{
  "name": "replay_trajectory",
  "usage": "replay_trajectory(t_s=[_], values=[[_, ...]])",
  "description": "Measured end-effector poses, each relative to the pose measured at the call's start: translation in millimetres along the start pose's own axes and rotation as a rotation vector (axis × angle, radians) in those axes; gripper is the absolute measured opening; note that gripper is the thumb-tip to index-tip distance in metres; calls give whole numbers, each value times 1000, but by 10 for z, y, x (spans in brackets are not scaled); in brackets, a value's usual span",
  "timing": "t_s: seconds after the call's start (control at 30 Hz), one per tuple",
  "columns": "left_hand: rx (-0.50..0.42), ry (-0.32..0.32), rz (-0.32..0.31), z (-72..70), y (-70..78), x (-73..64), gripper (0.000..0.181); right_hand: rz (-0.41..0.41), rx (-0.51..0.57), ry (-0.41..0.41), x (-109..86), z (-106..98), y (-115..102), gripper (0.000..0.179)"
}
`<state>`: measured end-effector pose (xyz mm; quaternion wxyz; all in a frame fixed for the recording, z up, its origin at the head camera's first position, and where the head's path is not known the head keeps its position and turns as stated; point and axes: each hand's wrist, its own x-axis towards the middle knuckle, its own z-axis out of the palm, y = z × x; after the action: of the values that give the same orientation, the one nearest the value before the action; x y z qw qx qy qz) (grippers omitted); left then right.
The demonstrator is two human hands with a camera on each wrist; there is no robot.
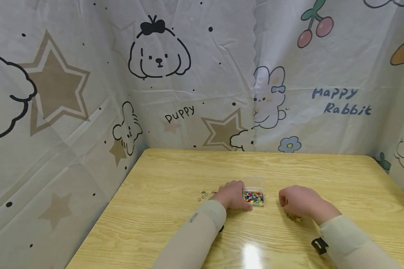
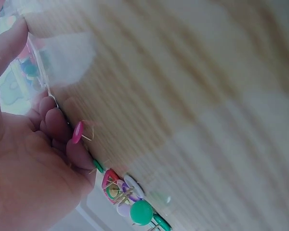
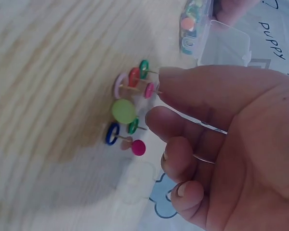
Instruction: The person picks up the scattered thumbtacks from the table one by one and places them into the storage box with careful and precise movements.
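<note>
A small clear plastic box (image 1: 254, 205) full of colourful thumbtacks stands on the wooden table with its clear lid (image 1: 254, 182) raised at the back. My left hand (image 1: 233, 195) grips the box's left side, thumb at the near corner and fingers curled along its wall. Thumbtacks (image 2: 141, 212) lie loose beside that hand's little finger. To the right of the box, my right hand (image 1: 299, 201) hangs over a small pile of thumbtacks (image 1: 294, 218). Its fingers are curled, with the thumb tip right at the pin of a pink thumbtack (image 3: 149, 90); whether it pinches one I cannot tell.
Several loose thumbtacks (image 1: 203, 196) lie on the table (image 1: 175, 175) left of the left hand. A printed cloth (image 1: 195, 89) hangs behind the table and along its sides. Dark wrist mounts (image 1: 320, 246) sit below both forearms.
</note>
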<state>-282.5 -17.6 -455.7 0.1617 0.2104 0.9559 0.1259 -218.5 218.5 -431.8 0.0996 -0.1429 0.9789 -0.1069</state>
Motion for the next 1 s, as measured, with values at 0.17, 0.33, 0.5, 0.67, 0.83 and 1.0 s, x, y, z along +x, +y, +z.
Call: replay_trajectory(t_s=[0.17, 0.33, 0.5, 0.67, 0.83, 1.0], values=[[-2, 0, 0, 0, -10, -9, 61, -3, 3, 7, -11, 47, 30, 21], [5, -6, -12, -31, 9, -31, 68, -27, -10, 42, -19, 84, 54, 24], [5, -14, -18, -47, 32, -39, 69, -48, -33, 70, -22, 105, 75, 27], [13, -15, -13, -53, 36, -37, 70, -56, -31, 91, 7, 102, 44, 26], [9, -14, -16, -41, 30, -25, 67, -69, -20, 130, 66, 73, -33, 25], [-16, -9, -29, -28, 22, -1, 66, -93, -11, 151, 129, 35, -136, 23]])
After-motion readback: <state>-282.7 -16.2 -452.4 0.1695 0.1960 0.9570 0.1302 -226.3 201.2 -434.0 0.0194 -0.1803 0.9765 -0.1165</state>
